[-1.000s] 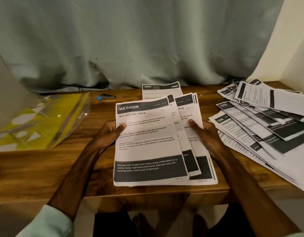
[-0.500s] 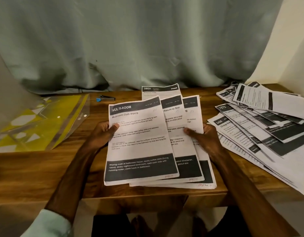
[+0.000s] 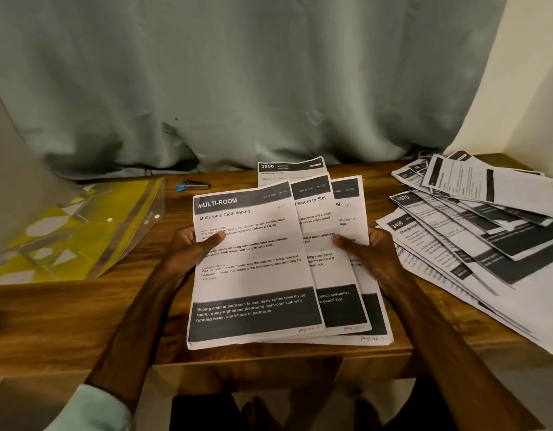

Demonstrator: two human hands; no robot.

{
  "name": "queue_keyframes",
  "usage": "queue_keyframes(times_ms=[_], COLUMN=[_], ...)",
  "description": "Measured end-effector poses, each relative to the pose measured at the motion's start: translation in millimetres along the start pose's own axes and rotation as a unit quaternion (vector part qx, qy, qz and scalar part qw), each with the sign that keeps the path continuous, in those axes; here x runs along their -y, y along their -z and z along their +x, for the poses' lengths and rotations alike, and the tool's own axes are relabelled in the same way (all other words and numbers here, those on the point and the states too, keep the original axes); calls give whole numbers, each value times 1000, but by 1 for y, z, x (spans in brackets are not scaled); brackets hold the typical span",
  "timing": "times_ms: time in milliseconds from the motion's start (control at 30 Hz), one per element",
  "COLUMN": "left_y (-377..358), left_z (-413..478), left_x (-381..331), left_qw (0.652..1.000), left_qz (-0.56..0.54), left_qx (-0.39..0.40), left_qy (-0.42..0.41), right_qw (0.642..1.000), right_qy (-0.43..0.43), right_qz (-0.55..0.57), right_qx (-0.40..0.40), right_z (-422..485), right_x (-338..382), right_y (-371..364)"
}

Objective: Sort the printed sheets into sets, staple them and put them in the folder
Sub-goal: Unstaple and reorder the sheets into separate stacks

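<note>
Centre, above the near edge of the table [image 3: 67, 321]: fanned sheets [image 3: 253, 269] between left hand [image 3: 188, 247] and right hand [image 3: 371, 256]. Behind, single sheet [image 3: 287, 171] lying flat. Left, folder [image 3: 82, 231], with stapler [image 3: 194, 184] beyond its right corner. Right, spread pile [image 3: 474, 231].

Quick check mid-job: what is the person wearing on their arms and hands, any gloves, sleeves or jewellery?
No gloves: the left hand and right hand are bare, with no ring, watch or band showing. The left forearm is bare up to a pale mint-green sleeve. The right forearm is bare to the frame's edge; no sleeve shows there.
</note>
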State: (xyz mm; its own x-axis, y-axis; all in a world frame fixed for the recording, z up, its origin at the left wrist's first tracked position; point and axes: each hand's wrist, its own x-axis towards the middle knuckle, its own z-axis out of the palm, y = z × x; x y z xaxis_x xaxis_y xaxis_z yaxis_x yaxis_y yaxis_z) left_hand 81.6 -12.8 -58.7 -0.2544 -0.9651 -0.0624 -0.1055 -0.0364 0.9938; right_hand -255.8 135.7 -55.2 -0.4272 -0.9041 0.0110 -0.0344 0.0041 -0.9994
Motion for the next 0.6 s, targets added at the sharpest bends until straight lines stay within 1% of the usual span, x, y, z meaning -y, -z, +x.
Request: queue_keyframes(times_ms=[233, 600], left_y=[-1, -5], left_z=[-2, -8], left_x=[-1, -4], left_qw=[1000, 999], left_qz=[-10, -36], left_qx=[-4, -2], left_qy=[-17, -19], right_qw=[1000, 1000], right_qy=[6, 1], right_qz=[12, 24], right_qx=[1, 5], right_z=[-1, 0], right_x=[0, -3], right_y=[1, 1])
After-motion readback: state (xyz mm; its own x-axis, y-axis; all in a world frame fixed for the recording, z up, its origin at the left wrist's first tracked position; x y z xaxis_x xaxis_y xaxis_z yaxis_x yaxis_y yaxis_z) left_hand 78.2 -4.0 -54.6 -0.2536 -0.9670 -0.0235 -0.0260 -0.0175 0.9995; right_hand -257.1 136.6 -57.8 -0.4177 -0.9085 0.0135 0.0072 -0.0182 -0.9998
